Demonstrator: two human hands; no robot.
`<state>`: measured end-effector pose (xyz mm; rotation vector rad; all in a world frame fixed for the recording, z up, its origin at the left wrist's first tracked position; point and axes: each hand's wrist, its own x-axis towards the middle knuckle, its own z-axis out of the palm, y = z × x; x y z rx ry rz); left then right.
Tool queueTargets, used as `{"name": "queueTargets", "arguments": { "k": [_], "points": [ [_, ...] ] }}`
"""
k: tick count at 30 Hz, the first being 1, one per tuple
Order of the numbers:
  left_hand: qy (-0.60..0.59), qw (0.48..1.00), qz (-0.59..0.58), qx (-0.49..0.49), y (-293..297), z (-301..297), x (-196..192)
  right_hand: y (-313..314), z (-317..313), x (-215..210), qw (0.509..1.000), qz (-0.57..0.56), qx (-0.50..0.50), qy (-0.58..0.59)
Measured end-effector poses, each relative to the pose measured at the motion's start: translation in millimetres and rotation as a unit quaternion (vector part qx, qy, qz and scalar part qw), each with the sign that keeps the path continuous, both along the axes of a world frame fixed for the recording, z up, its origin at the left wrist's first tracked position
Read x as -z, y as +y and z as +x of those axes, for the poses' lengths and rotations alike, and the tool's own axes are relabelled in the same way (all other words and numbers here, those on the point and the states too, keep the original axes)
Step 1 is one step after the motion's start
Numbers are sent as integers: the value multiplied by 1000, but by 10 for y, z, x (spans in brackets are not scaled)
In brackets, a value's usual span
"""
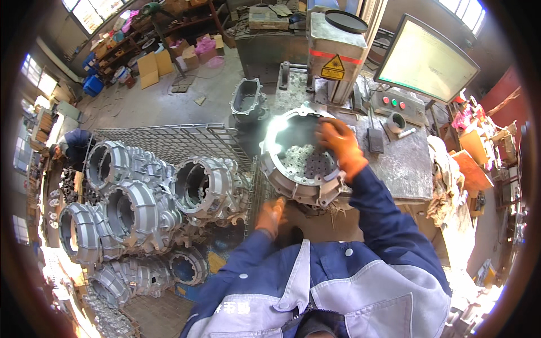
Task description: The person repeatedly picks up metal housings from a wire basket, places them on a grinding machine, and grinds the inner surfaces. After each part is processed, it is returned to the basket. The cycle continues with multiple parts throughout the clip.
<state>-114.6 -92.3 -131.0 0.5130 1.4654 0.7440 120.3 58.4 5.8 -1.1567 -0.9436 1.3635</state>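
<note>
Right hand [340,143], fingers partly bent, is nearer, over the right side of the grey metal casting [286,183]; I can't tell whether it grips. From it, the casting lies leftward on the counter [403,169], round opening up, lugs along its rim. Left hand [271,216], half-curled, sits near its front; its hold I can't make out.

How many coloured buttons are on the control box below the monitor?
3, in a row on the control box: a left red button, a middle green button and a right red button. None looks covered.
</note>
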Motion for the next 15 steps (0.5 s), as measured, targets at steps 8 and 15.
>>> {"name": "queueTargets", "arguments": {
  "k": [8, 15],
  "points": [
    [498, 542, 602, 309, 627, 213, -1105, -1921, 354, 631, 935, -331, 43, -121],
    [452, 517, 343, 641, 1167, 538, -1198, -1953, -64, 1639, 950, -13, -118, -288]
  ]
}}
